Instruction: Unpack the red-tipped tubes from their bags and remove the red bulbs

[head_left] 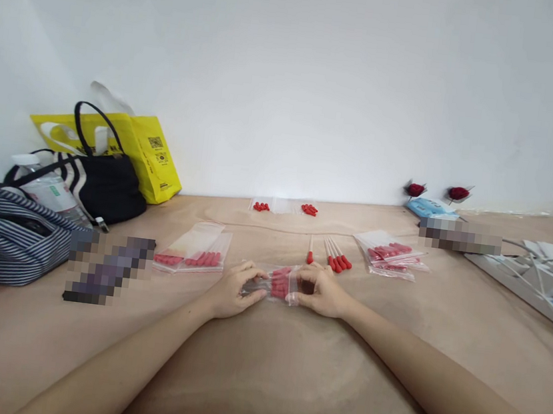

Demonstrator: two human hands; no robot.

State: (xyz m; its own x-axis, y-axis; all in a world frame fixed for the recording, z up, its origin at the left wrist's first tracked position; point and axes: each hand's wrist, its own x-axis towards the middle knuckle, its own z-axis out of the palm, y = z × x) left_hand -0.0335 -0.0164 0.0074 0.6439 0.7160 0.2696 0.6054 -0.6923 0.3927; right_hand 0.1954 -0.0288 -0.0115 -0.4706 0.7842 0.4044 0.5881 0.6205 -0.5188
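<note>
Between my two hands lies a clear plastic bag with several red-ended pieces inside, low over the table. My left hand is closed on the bag's left end, thumb in front and fingers behind. At the bag's right edge my right hand pinches the plastic between thumb and fingers. Just beyond the right hand, several loose droppers with red bulbs and thin pale stems lie on the table, with a single one to their left.
Filled zip bags lie to the left, with a stack of filled bags at right. Further bags rest by the wall. Handbags and a yellow bag stand left. Power strips with cables occupy the right.
</note>
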